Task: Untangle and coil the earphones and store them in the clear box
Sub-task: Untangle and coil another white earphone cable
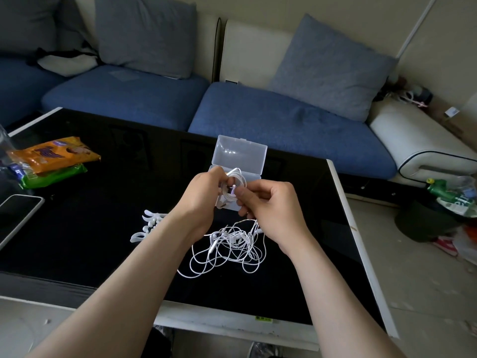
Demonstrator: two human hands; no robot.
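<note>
Behind everything runs a long blue fabric sofa point(258, 112) with two grey-blue square cushions point(144, 34) propped against its pale back. In front of it stands the glossy black counter point(90, 241) with a white edge, which carries all the work. Two bare forearms reach over the near edge and meet above the middle of it. The left hand point(204, 200) has its fingers curled round a small coil of white earphone cable point(236, 186). The right hand point(271, 210) is closed too, pinching the same coil between thumb and fingers from the other side. Both are held just above the counter, right in front of the clear box. Below the hands, a loose tangle of thin white earphone cables point(229, 249) sprawls on the black surface, and at least one strand rises from it towards the right hand. The clear plastic box point(240, 153) sits just beyond the hands with its hinged lid standing open. I cannot make out what lies inside the base, since the hands cover most of it. At the counter's left end, a phone in a white case point(18, 215) lies flat with its dark screen up. Beyond the phone, an orange snack packet point(54, 153) is stacked on a green packet point(54, 175). A few small white plastic pieces point(148, 226) with curved prongs lie beside the left forearm.
</note>
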